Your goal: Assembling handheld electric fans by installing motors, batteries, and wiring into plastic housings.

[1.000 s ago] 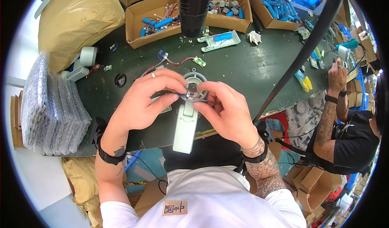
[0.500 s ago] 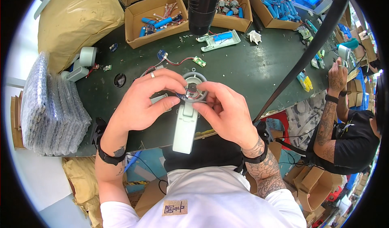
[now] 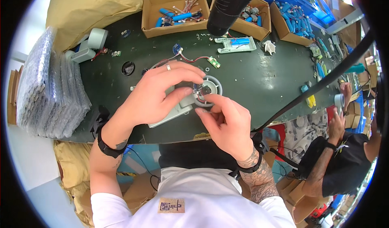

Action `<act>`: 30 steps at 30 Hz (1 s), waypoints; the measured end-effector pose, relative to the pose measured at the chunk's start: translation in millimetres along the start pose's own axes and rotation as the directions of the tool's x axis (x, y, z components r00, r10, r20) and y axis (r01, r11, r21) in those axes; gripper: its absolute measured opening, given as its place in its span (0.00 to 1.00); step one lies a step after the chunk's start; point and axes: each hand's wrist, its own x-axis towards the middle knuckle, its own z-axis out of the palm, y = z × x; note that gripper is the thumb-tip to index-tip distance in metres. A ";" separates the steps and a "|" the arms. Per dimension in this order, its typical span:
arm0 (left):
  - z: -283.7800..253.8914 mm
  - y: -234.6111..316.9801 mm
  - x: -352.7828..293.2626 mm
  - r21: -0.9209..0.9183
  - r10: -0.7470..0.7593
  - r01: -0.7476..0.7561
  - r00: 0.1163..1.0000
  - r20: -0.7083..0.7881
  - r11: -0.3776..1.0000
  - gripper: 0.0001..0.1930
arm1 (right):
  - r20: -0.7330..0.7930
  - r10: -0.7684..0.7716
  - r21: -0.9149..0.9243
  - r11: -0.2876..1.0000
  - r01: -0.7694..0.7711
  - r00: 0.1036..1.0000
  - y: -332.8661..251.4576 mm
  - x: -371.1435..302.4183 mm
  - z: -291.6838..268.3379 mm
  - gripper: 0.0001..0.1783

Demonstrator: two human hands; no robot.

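A pale green housing with a round ring head (image 3: 219,86) lies on the dark green bench in front of me. Its handle (image 3: 173,115) slants to the lower left, partly under my left hand (image 3: 160,92). A small blue circuit board (image 3: 197,87) sits at the ring's left side, pinched between my left thumb and fingertips. My right hand (image 3: 230,122) is closed at the ring's near edge, its index finger reaching inside; whatever its fingertips grip is too small to make out. Inside the ring shows a dark round part (image 3: 206,91) with thin wires beside it.
Wired boards (image 3: 213,62) and a black ring (image 3: 128,68) lie beyond my hands. Cardboard boxes (image 3: 174,30) of blue cells line the back. Bubble-wrapped stacks (image 3: 52,94) stand left. A black cable (image 3: 308,94) crosses the right, where a co-worker's hand (image 3: 336,126) holds a part.
The housing has turned: its handle pointed toward me and now slants to the lower left. My right fingers have moved down along the ring. The co-worker's hands have come nearer.
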 end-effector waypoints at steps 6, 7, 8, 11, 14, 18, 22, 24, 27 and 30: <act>0.0 -0.4 -1.3 -0.039 0.005 -0.005 1.000 -0.012 0.999 0.15 | -0.029 -0.011 0.054 0.998 0.013 1.000 1.9 -5.2 -6.3 0.20; 0.0 -0.7 -1.2 -0.048 0.011 -0.012 1.000 -0.011 0.999 0.15 | -0.053 -0.007 0.043 0.999 0.010 0.999 3.3 -5.8 -8.0 0.20; 0.2 -0.5 -1.0 -0.049 0.008 -0.009 1.000 -0.016 0.999 0.15 | -0.079 -0.003 0.031 0.999 0.006 0.997 4.6 -6.2 -10.0 0.20; 1.0 -1.3 -1.1 -0.056 0.008 -0.009 1.000 -0.020 0.998 0.15 | -0.064 0.010 0.040 0.999 -0.008 0.998 9.0 -6.1 -13.7 0.20; 1.8 -1.7 -1.5 -0.067 -0.002 0.000 1.000 -0.021 0.998 0.15 | -0.059 0.011 0.064 0.998 -0.007 0.998 11.4 -6.5 -13.2 0.20; 1.5 -1.8 -0.8 -0.059 0.007 -0.008 1.000 -0.019 0.998 0.15 | -0.049 0.019 0.065 0.998 -0.015 0.999 11.8 -6.8 -13.1 0.21; 1.6 -1.7 -0.9 -0.052 0.010 -0.011 1.000 -0.019 0.999 0.14 | -0.041 -0.001 0.061 0.998 0.003 0.999 12.3 -6.7 -12.4 0.21; 1.6 -1.9 -0.8 -0.053 0.007 -0.008 1.000 -0.019 0.999 0.14 | -0.039 0.002 0.055 0.998 0.000 0.999 11.6 -6.4 -12.4 0.21; 2.0 -2.0 -1.1 -0.059 0.005 -0.006 1.000 -0.022 0.998 0.15 | -0.030 0.005 0.061 0.998 -0.003 1.000 11.4 -6.4 -12.8 0.21; 2.0 -1.5 -0.9 -0.065 0.001 -0.002 1.000 -0.021 0.998 0.15 | -0.026 0.003 0.058 0.998 -0.001 1.000 11.9 -6.3 -12.9 0.21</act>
